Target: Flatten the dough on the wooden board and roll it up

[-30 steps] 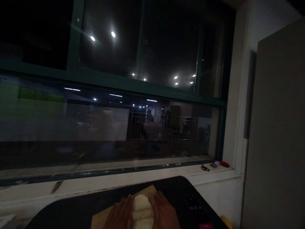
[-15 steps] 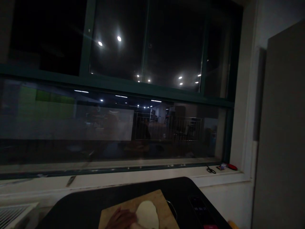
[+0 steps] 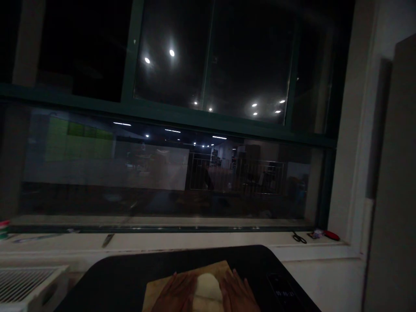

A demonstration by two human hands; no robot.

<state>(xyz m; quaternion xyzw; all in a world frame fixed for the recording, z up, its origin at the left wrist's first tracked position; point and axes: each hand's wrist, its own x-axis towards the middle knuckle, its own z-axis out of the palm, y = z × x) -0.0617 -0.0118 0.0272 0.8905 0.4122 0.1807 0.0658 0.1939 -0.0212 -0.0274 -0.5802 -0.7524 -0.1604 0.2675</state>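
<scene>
A pale piece of dough (image 3: 207, 284) lies on a wooden cutting board (image 3: 155, 287) at the bottom of the view, with a faint crease across its lower part. My left hand (image 3: 177, 292) rests at the dough's left side, fingers stretched forward over the board. On the other side my right hand (image 3: 237, 292) lies against the dough's right edge, fingers extended and somewhat apart. Both hands appear to touch the dough's edges. The bottom of the frame cuts off the wrists and the near end of the dough.
The board lies on a black table (image 3: 130, 273). A phone (image 3: 282, 291) showing a timer is to the right. On the windowsill (image 3: 195, 240) are scissors (image 3: 299, 238), a red object (image 3: 331, 235) and a small flat item (image 3: 108, 239). A radiator (image 3: 29, 281) stands at left.
The view has shifted, so things appear farther right. My right hand has come clearly into view beside the dough. The dough looks narrower and now shows a crease.
</scene>
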